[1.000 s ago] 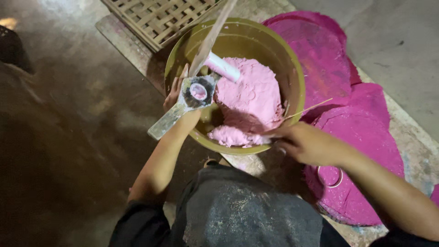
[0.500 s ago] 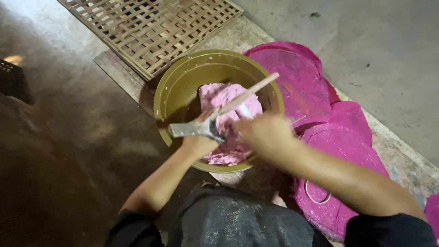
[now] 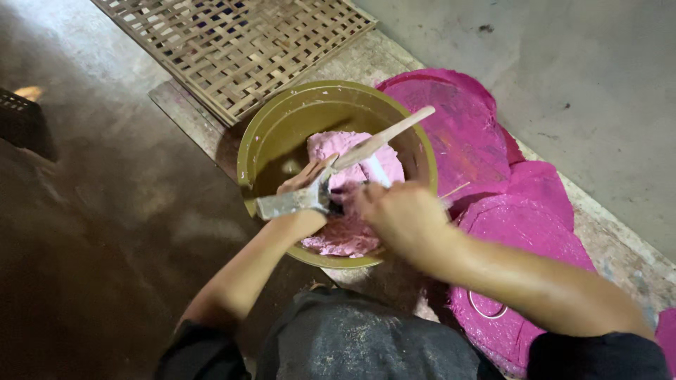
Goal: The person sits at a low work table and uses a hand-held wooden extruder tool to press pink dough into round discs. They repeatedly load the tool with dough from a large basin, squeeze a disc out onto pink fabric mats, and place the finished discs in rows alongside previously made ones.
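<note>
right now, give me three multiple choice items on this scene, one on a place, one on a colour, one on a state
1. Where does the woven mat lie?
A. beyond the bowl, at the top of the view
B. inside the bowl
C. over the person's knees

2. What colour is the paste in the bowl?
A. white
B. pink
C. green

3. What is the left hand doing?
A. resting flat on the floor
B. holding a long tool over the bowl
C. hanging apart from everything

Answers:
1. A, the mat lies on the floor past the bowl's far rim.
2. B, the lump in the olive bowl is pink, like the round sheets at the right.
3. B, its fingers close on the tool, whose pale handle slants up over the paste, with the right hand close by.
</note>
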The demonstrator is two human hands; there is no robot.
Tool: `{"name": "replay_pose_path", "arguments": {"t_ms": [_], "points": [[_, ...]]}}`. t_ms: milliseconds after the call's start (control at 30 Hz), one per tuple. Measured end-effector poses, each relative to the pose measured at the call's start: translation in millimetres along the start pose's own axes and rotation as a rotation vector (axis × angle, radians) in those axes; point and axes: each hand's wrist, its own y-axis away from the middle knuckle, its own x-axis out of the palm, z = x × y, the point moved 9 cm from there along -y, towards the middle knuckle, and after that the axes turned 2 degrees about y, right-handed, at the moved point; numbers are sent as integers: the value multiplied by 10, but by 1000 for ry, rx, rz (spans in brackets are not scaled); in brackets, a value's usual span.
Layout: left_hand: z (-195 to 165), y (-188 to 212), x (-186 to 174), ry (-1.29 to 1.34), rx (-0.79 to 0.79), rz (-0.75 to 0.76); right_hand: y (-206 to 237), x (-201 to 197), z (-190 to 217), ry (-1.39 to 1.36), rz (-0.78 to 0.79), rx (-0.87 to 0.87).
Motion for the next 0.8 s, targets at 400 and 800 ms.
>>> {"name": "replay_pose_path", "arguments": {"t_ms": [400, 800], "points": [[224, 15, -137, 313, 33, -37, 488, -117, -649, -93, -94, 93], [266, 49, -67, 122, -109, 28, 428, -189, -528, -229, 73, 78]]}}
